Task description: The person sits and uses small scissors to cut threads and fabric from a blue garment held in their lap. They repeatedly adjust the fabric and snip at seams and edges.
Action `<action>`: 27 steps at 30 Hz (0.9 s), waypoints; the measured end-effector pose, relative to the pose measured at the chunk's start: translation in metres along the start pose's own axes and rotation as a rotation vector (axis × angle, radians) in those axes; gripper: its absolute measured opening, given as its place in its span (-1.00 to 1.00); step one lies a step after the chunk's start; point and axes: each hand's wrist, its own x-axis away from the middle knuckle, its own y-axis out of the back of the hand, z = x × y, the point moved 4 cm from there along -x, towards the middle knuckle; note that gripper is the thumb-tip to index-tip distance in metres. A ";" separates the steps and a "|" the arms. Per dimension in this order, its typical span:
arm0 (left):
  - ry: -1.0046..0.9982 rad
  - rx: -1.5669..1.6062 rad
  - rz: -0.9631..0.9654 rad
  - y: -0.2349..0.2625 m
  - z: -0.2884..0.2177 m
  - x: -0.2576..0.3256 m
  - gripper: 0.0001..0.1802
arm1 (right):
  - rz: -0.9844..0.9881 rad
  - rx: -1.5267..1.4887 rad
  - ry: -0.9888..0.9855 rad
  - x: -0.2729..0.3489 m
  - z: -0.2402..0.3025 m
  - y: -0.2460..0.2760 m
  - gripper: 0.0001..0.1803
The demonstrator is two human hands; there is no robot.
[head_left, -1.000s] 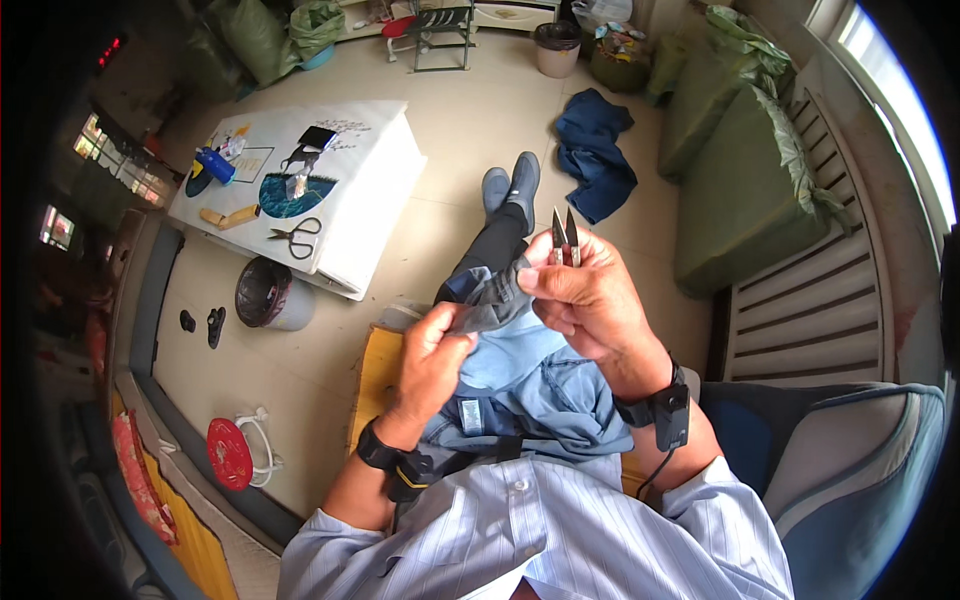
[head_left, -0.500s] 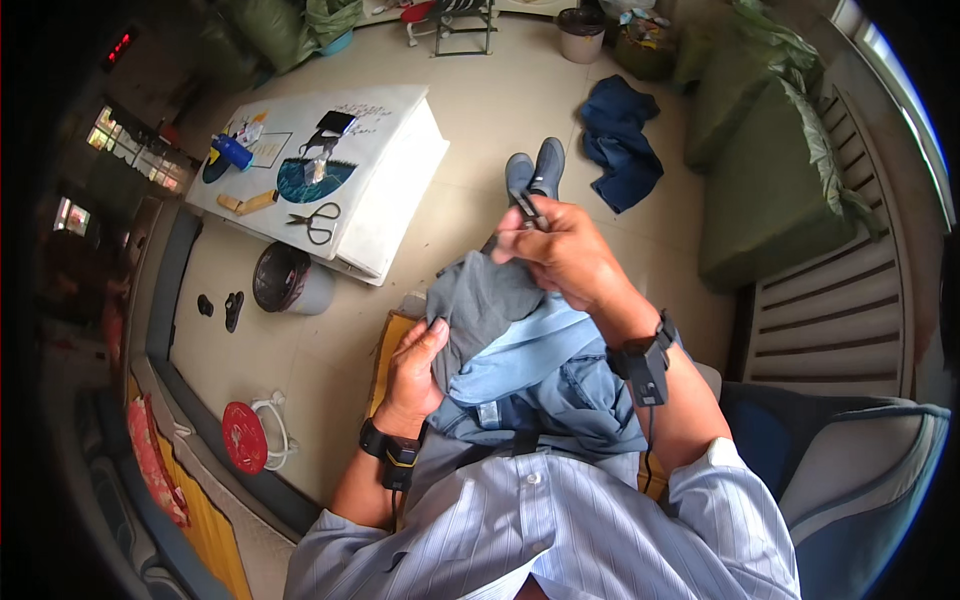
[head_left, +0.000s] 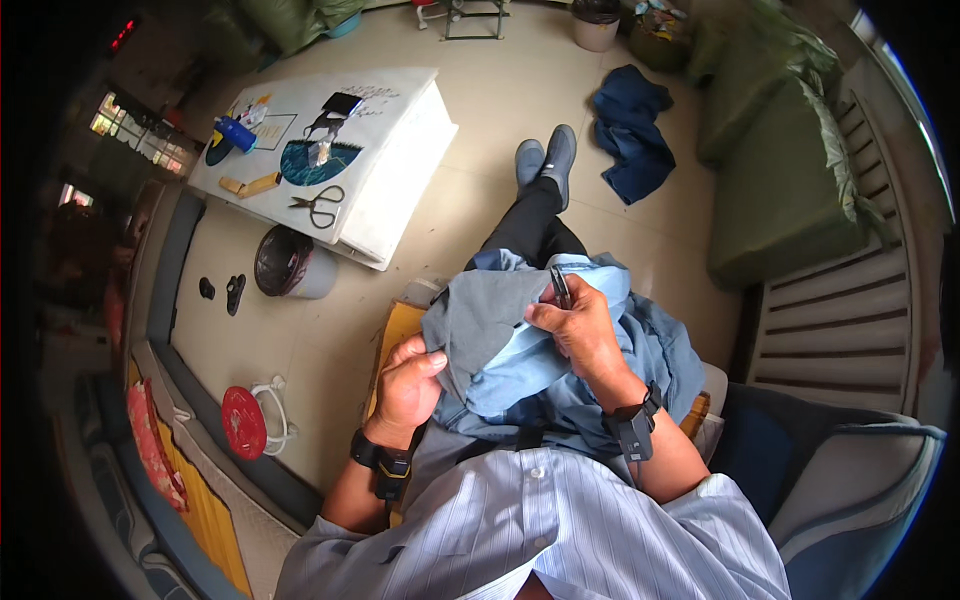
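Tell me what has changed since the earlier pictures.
The right hand, holding small dark metal thread snips, has come down and closer in. The soft grey cloth, bunched a second ago, is now spread out. The blue denim garment reaches farther right. Unchanged: the left hand grips the grey cloth; large dark metal scissors lie on the white table.

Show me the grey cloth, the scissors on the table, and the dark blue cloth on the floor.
Grey cloth (head_left: 482, 318), head view: middle of panel.
Scissors (head_left: 312, 204), head view: near pivot.
Dark blue cloth (head_left: 632, 135), head view: its middle.
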 end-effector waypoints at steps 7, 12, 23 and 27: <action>-0.094 -0.328 -0.159 0.029 0.011 0.006 -0.65 | -0.010 -0.383 -0.152 0.005 -0.001 0.007 -0.64; -0.161 -0.340 -0.206 0.032 0.010 0.002 -0.75 | 0.034 -0.575 -0.066 0.009 0.006 0.021 -0.67; -0.204 -0.717 -0.146 -0.007 -0.036 -0.035 -0.48 | 0.113 -0.484 0.020 0.033 -0.005 0.023 -0.69; -0.205 -1.306 0.083 -0.057 -0.020 -0.060 -0.19 | 0.108 -0.459 0.024 0.040 -0.008 0.024 -0.70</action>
